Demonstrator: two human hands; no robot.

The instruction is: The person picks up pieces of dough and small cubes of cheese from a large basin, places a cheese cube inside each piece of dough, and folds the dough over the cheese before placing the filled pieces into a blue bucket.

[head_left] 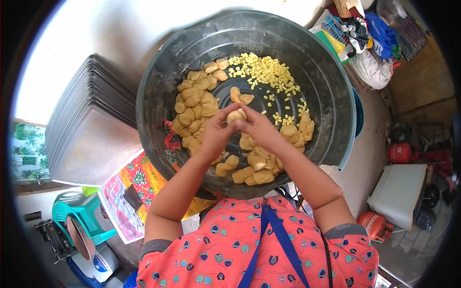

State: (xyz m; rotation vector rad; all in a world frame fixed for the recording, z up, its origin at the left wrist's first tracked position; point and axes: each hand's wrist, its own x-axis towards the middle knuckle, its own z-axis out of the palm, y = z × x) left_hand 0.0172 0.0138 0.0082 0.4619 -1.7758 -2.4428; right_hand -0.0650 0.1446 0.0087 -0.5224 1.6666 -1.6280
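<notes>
Over a large dark round tub (161, 72), my left hand (218, 127) and my right hand (254, 126) meet, fingers closed around one small dough piece (236, 115). Just beyond the fingertips lie a couple of loose dough pieces (240, 96). Many tan dough lumps (192, 96) line the tub's left side. More dough lumps (259, 165) rest near the front and right, partly behind my forearms. Small pale yellow cubes (266, 72) are heaped at the back, with others scattered down the right side.
A tall stack of metal trays (91, 120) leans left of the tub. Below it are a patterned cloth (139, 185) and a teal chair (84, 216). At right stand a red gas cylinder (402, 152) and a pale box (398, 192). Baskets and bags (372, 67) fill the upper right.
</notes>
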